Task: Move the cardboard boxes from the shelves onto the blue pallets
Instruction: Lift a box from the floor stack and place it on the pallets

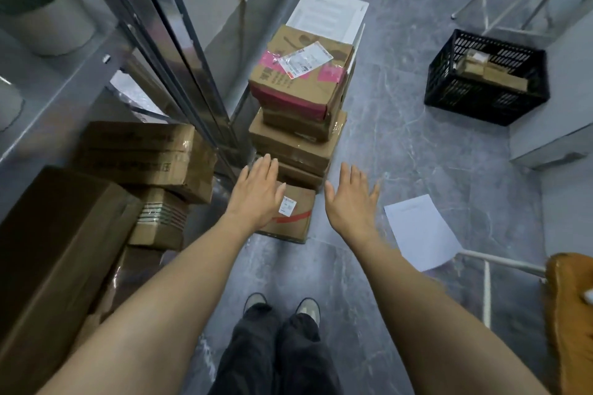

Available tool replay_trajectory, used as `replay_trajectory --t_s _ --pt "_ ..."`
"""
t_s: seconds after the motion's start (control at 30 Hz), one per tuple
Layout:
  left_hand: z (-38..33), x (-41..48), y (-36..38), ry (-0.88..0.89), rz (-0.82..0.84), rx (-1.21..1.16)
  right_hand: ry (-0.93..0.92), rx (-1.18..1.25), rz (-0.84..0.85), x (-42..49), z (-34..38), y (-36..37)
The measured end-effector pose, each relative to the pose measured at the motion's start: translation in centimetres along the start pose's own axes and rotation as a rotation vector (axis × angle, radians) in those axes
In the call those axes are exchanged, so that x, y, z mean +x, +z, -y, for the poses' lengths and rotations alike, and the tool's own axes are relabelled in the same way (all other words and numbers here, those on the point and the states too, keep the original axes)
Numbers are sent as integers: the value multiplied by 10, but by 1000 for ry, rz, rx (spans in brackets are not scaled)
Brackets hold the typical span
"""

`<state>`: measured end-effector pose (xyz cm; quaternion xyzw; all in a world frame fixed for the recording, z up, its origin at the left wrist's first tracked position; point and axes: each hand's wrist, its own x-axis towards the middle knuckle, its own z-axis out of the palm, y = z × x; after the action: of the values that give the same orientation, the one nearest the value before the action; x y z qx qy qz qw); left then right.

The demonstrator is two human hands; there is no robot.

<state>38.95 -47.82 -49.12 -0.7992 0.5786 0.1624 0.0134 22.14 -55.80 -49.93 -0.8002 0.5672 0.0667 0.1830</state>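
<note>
On the grey floor (401,125) at the foot of a metal shelving unit (179,67), a small cardboard box (293,215) with red tape and a white label lies flat, just in front of a stack of cardboard boxes (295,138) topped by a pink-taped box (301,80). The person's left hand (256,192) is over the small box's left side, fingers straight, grip wide and holding nothing; contact cannot be told. The right hand (351,199) is spread just right of the box, its grip wide and empty. More boxes (141,157) sit on the low shelf at left. A black crate (487,77) and a sheet of paper (420,231) lie on the floor at right.
</note>
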Motion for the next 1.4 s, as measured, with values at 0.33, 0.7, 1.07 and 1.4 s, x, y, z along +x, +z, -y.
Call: replay_trajectory --t_s 0.33,0.7,1.07,1.4 --pt "44 89 166 21 -10 -5 28 -9 18 84 -26 170" --pt "109 182 366 -82 -47 -38 31 -49 95 178 -65 372" --pt "175 215 466 -163 -43 -128 24 63 67 228 -68 471" --pt "189 228 482 -285 -65 -297 149 381 -6 221 -68 503"
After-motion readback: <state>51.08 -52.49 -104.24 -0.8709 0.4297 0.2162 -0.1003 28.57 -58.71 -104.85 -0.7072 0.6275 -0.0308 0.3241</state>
